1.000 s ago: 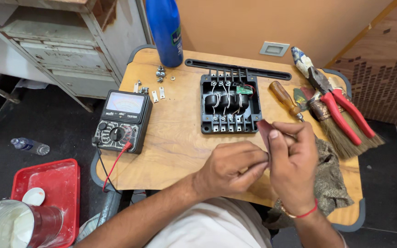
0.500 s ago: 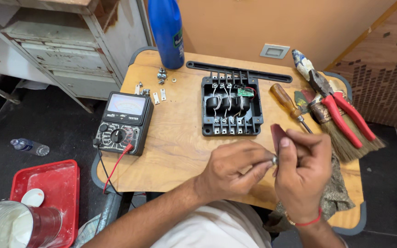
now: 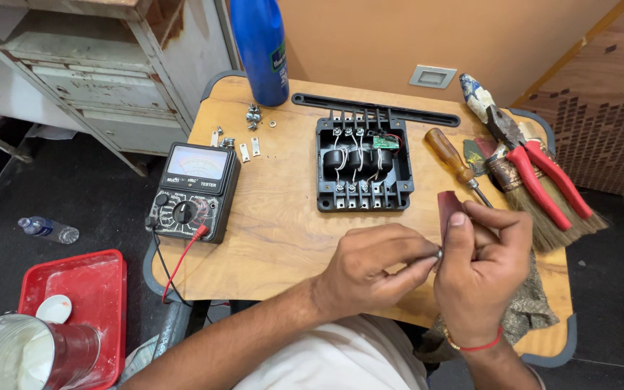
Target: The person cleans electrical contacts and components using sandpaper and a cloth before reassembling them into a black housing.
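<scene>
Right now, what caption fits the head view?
Both hands, left and right, pinch a small metal part beside a dark red strip.

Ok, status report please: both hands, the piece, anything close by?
Left hand pinching a small metal part in its fingers. Right hand holding dark red strip against it. Black terminal box and screwdriver just beyond, untouched.
</scene>
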